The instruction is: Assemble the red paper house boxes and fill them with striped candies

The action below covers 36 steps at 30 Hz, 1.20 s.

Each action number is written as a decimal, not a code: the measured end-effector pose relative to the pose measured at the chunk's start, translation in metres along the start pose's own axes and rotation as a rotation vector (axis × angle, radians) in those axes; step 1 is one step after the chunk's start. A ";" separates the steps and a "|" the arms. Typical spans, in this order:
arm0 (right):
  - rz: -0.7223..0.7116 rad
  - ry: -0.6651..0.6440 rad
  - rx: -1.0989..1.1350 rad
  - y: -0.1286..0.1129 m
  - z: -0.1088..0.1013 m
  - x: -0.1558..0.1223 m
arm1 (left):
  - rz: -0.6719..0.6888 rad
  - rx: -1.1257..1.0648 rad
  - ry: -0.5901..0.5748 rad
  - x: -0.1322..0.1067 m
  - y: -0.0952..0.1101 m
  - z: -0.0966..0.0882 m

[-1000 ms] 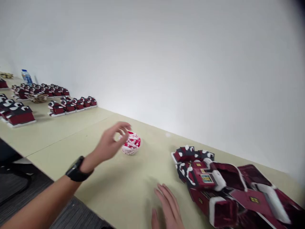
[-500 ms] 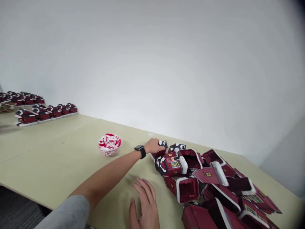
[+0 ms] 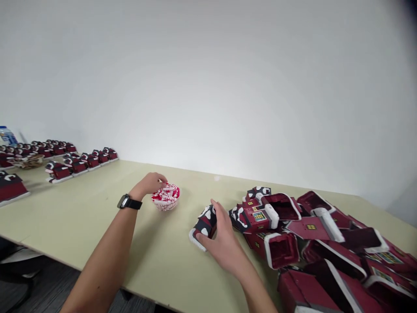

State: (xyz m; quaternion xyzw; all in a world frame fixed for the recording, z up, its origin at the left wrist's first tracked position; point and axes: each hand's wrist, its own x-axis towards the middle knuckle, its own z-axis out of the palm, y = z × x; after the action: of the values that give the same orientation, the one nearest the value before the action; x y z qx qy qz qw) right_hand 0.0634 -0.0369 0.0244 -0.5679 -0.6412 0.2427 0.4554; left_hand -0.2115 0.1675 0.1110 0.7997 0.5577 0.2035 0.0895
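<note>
Watching from the room: a person's two bare hands reach out over a long pale green surface that meets a white wall along its far edge.

Left hand: resting at the left side of a small bowl heaped with red-and-white pieces, a black watch on the wrist.

Left fingers: curled downward at the bowl's rim, loosely together; whether they pinch anything cannot be told.

Right hand: over a black-and-maroon paper house with white trim, which sits tilted on the surface, just beside a heap of maroon house pieces.

Right fingers: spread across the house's right side, with the thumb along its lower side, so the house is held between them.

Edges: the near edge of the surface runs down to the right below both arms; the heap spills past the right of the view.

Room: a wide gap lies between bowl and paper house, and another between bowl and rows of small paper houses, beside a woven basket and a plastic bottle.
</note>
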 end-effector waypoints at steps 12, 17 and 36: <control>0.109 0.229 0.200 0.023 0.033 -0.003 | 0.029 -0.026 0.027 -0.002 -0.015 0.016; 0.155 0.154 0.384 0.027 0.026 -0.002 | 0.054 -0.086 0.037 -0.005 -0.014 0.017; 0.177 0.273 0.888 0.002 0.013 -0.002 | 0.544 -0.826 -0.292 -0.051 0.110 0.051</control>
State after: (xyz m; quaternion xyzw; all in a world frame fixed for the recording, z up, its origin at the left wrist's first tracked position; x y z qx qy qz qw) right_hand 0.0532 -0.0360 0.0165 -0.3974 -0.3587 0.4546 0.7118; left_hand -0.1106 0.0847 0.0944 0.8338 0.1845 0.3090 0.4187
